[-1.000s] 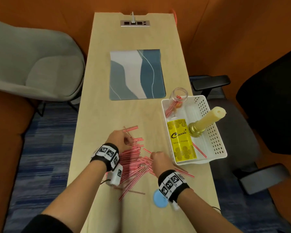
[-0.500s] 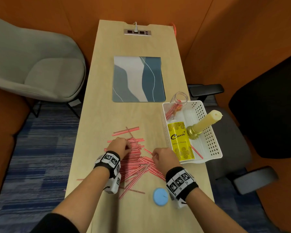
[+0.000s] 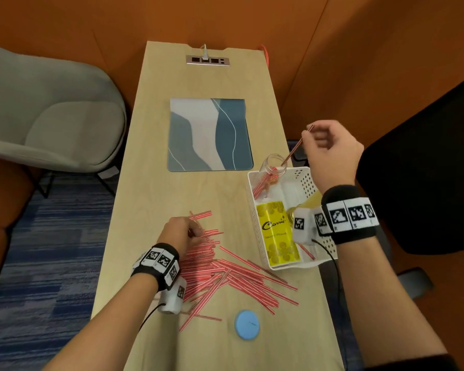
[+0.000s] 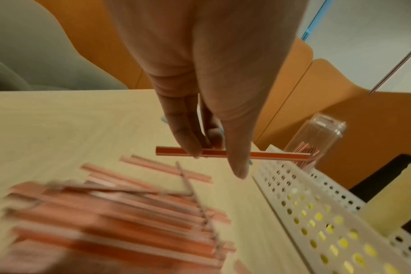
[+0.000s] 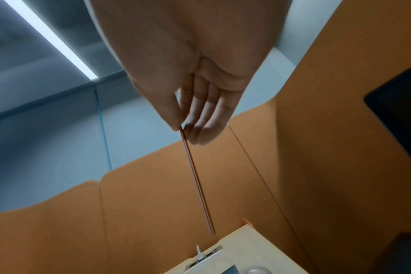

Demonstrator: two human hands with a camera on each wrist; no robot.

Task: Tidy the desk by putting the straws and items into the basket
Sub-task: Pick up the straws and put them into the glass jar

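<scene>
Several red-and-white striped straws [image 3: 233,274] lie scattered on the wooden desk near its front. My left hand [image 3: 181,232] is over the pile's far left part and pinches one straw [image 4: 265,155] just above the desk. My right hand [image 3: 330,151] is raised beyond the white perforated basket [image 3: 304,178] and pinches a single straw [image 3: 296,145] whose lower end points into the mouth of a clear jar [image 3: 273,167]. That jar leans on the basket's far corner and holds several straws. A yellow box [image 3: 277,234] lies in the basket.
A round blue lid [image 3: 247,324] lies near the desk's front edge. A blue-grey patterned mat [image 3: 209,135] sits mid-desk, with a socket strip [image 3: 207,60] at the far end. A grey armchair [image 3: 51,111] stands left, a black office chair [image 3: 426,167] right.
My right hand has lifted from the straw pile and moved up and right to the jar with one straw. The left hand stays over the pile.
</scene>
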